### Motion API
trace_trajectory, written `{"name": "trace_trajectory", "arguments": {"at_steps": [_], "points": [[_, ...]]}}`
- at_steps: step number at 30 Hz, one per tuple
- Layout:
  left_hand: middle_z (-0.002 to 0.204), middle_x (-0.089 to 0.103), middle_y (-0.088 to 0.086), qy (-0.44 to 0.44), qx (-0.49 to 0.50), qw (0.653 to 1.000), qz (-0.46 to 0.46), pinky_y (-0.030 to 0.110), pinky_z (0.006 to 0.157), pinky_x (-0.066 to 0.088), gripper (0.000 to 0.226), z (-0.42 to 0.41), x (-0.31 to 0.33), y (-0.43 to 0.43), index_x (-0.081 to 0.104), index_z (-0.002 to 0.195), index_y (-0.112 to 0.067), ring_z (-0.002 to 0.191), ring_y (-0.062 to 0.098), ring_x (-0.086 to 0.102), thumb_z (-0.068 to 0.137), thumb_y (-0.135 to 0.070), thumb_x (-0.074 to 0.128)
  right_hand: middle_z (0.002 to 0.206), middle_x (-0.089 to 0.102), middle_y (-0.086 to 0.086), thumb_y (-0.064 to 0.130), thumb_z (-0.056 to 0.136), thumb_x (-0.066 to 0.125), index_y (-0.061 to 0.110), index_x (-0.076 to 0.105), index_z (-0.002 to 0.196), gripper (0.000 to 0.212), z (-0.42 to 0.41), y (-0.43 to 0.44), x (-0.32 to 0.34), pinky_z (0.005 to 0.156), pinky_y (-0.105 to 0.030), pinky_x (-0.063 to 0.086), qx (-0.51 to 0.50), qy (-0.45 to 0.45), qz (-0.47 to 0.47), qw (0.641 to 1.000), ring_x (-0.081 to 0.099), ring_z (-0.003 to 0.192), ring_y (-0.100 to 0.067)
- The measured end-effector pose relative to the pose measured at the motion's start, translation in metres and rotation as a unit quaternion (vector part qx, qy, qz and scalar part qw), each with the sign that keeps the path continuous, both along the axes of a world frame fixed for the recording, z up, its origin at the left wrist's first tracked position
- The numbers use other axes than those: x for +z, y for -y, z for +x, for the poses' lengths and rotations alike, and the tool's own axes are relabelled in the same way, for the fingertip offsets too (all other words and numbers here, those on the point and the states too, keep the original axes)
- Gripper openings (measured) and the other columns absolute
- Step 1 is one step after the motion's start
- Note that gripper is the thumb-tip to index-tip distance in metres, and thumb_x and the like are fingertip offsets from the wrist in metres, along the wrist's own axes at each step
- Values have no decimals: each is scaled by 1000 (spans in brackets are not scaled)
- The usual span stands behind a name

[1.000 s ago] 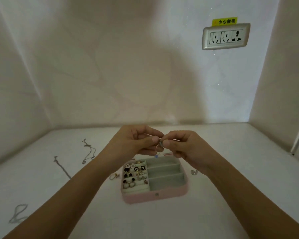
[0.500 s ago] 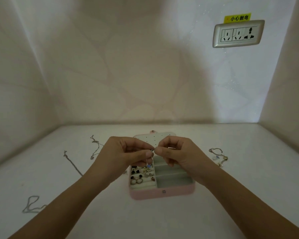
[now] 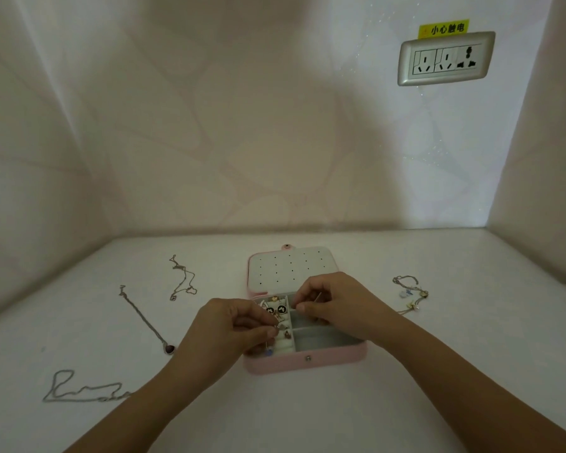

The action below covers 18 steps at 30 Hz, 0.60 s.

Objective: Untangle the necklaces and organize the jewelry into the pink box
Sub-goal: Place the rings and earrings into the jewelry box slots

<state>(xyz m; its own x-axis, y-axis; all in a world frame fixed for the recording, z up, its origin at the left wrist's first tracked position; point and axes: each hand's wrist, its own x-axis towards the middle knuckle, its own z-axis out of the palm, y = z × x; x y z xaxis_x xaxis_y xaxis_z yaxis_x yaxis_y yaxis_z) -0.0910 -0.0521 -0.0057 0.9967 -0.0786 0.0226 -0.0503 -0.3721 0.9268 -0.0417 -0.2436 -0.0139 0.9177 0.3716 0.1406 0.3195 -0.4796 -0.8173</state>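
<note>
Over the open pink box (image 3: pixel 324 361) on the tabletop (image 3: pixel 438 371), a small blue-beaded piece (image 3: pixel 268 352) is pinched by the left hand (image 3: pixel 229 328); a thin item (image 3: pixel 318 297), too small to be identified, is pinched by the right hand (image 3: pixel 337 305).

Bare forearms (image 3: pixel 445 364), left hand (image 3: pixel 224 328), right hand (image 3: pixel 337 304)

trinket (image 3: pixel 269 350) and pin (image 3: pixel 318 296) indistinct, forearms (image 3: pixel 129 415) cropped

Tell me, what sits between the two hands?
In the head view, the earring section of the pink box, holding black-and-white earrings, lies between the left hand and the right hand.
</note>
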Motion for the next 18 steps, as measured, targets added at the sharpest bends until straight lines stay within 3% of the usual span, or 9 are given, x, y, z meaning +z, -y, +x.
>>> {"name": "trace_trajectory", "arguments": {"at_steps": [4, 10, 14, 18], "points": [[69, 73, 9, 3, 19, 1000, 0, 18, 55, 53, 14, 0, 0, 0, 75, 73, -12, 58, 12, 66, 77, 1, 73, 70, 60, 11, 13, 88, 66, 26, 69, 84, 13, 0, 1, 0, 64, -14, 47, 5, 3, -8, 1000, 55, 65, -5], [56, 67, -5, 59, 29, 994, 85, 5, 52, 39, 17, 2, 3, -1, 74, 66, -20, 50, -4, 53, 76, -6, 75, 68, 61, 13, 11, 89, 64, 29, 68, 80, 21, 0, 1, -1, 63, -12, 47, 11, 2, -9, 1000, 55, 63, -1], [70, 72, -3, 48, 34, 994, 88, 0, 57, 39, 21, 7, 1, -2, 73, 63, -22, 61, -9, 59, 76, -6, 76, 68, 61, 14, 11, 89, 63, 31, 67, 79, 23, 1, 1, -1, 65, -13, 47, 13, 2, -17, 1000, 56, 63, 0], [81, 69, -12, 46, 39, 990, 128, -4, 59, 35, 20, 14, -3, -3, 72, 63, -27, 68, -17, 57, 77, -14, 76, 68, 61, 14, 10, 90, 62, 27, 69, 83, 20, 0, 1, -1, 67, -14, 47, 13, 3, -19, 1000, 56, 64, 1]]}}
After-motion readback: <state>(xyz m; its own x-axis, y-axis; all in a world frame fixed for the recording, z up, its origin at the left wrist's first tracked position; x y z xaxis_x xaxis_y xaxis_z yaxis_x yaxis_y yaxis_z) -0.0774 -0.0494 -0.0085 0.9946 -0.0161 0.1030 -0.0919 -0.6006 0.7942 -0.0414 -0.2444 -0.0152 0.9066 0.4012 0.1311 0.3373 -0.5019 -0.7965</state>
